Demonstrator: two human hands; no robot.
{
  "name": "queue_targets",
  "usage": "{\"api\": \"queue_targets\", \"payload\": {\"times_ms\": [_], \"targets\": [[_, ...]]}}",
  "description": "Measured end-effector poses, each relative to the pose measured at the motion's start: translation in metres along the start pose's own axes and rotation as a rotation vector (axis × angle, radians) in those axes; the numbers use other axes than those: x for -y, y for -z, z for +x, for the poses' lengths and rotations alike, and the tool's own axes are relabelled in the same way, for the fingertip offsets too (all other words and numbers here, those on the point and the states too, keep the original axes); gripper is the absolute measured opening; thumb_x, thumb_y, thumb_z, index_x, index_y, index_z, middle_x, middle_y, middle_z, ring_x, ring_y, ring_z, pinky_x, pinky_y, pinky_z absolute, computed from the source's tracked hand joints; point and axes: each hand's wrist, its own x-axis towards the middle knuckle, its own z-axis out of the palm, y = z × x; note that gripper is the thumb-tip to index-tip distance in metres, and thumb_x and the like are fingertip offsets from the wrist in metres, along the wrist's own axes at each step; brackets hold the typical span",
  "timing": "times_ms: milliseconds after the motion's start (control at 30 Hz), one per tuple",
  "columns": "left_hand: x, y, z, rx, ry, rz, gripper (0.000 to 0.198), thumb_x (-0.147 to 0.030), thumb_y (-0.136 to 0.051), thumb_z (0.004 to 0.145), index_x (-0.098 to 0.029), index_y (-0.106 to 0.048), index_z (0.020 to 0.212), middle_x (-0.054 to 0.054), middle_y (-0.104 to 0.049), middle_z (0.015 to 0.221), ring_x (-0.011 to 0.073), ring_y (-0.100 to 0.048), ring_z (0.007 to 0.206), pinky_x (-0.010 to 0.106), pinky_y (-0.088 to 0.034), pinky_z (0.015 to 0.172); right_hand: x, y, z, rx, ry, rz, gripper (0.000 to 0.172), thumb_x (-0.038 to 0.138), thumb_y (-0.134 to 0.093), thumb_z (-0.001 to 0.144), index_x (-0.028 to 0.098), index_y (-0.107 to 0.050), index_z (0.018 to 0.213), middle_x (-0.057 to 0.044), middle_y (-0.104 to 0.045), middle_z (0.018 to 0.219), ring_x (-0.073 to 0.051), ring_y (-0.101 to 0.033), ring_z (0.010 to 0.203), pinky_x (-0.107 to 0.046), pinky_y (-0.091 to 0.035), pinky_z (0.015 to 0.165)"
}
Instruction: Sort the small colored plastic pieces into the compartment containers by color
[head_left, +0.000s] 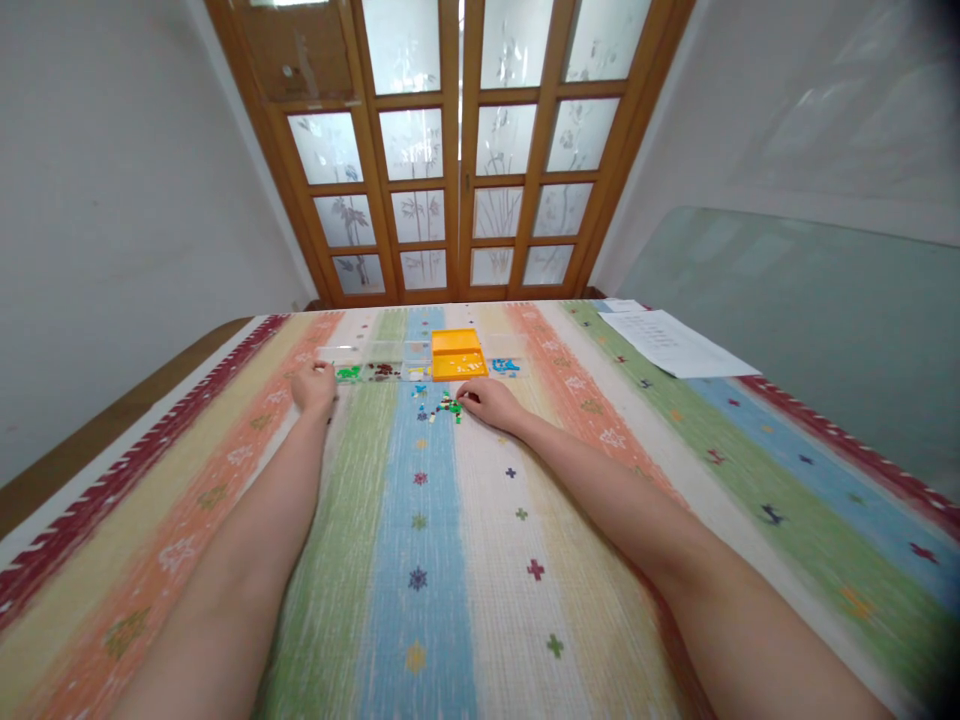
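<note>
My left hand (313,388) is closed in a pinch at the left end of a clear plastic tray, beside its green pieces (348,373). What the fingertips hold is too small to make out. My right hand (489,403) rests on the tablecloth with curled fingers, at the right side of a small cluster of green, red and white pieces (451,407). Whether those fingertips grip a piece is not clear. Behind it stands an open yellow box (460,372) with white pieces inside. Loose blue pieces (420,391) lie left of the cluster.
Dark brown pieces (385,370) and blue pieces (505,366) sit in clear compartments either side of the yellow box. Printed papers (679,345) lie at the far right of the striped tablecloth (420,620). Wooden doors with frosted panes (500,140) stand beyond the table.
</note>
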Motion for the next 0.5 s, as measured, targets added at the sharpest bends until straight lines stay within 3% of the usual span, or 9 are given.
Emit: {"api": "queue_targets", "payload": {"times_ms": [367, 500], "targets": [[-0.009, 0.005, -0.007, -0.014, -0.065, 0.028, 0.032, -0.035, -0.053, 0.091, -0.019, -0.076, 0.106, 0.01, -0.072, 0.091, 0.0255, -0.063, 0.083, 0.033, -0.046, 0.076, 0.001, 0.002, 0.0, 0.009, -0.004, -0.022, 0.016, 0.024, -0.062, 0.097, 0.023, -0.077, 0.1, -0.004, -0.077, 0.098, -0.019, -0.066, 0.089, -0.027, -0.041, 0.077], [-0.019, 0.002, -0.017, 0.028, -0.159, -0.004, 0.032, -0.037, -0.052, 0.093, -0.02, -0.076, 0.105, 0.007, -0.072, 0.09, 0.0231, -0.063, 0.082, 0.03, -0.044, 0.074, 0.001, 0.002, 0.0, 0.018, 0.001, -0.014, 0.016, 0.024, -0.062, 0.097, 0.022, -0.077, 0.101, -0.004, -0.077, 0.098, -0.019, -0.065, 0.088, -0.027, -0.041, 0.077]]}}
